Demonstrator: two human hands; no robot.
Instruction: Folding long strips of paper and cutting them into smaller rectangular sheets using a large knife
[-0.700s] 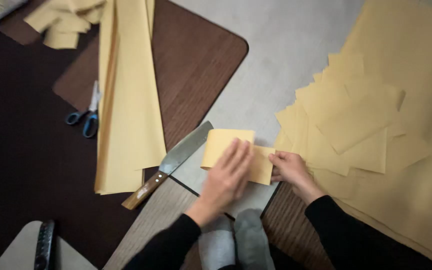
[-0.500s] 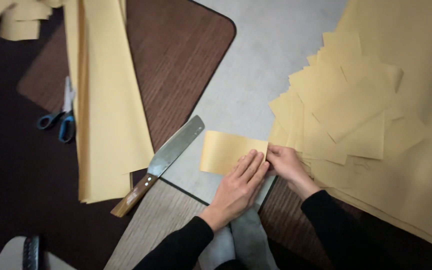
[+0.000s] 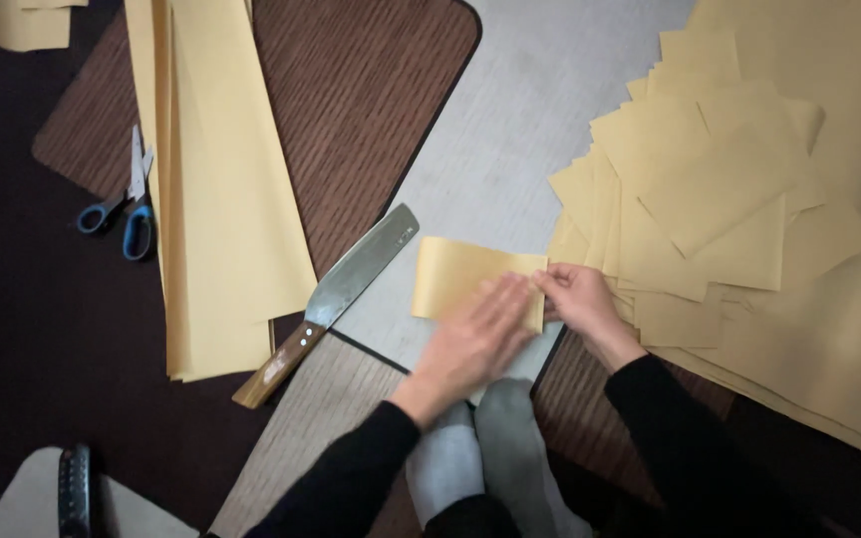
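A wooden-handled knife (image 3: 336, 299) lies just left of the folded yellow sheet (image 3: 455, 279), blue-handled scissors (image 3: 122, 204) farther left beside a long yellow paper stack (image 3: 221, 189), and a heap of cut yellow pieces (image 3: 710, 199) to the right. Since the earlier frame the sheet looks more tightly folded. Its long axis runs left to right on the grey board (image 3: 530, 130). The left hand (image 3: 475, 339) presses flat on it, fingers spread; the right hand (image 3: 580, 299) apparently pinches its right edge, fingers narrow.

left hand (image 3: 475, 334) flat on paper piece (image 3: 455, 279) | right hand (image 3: 580, 299) pinching edge
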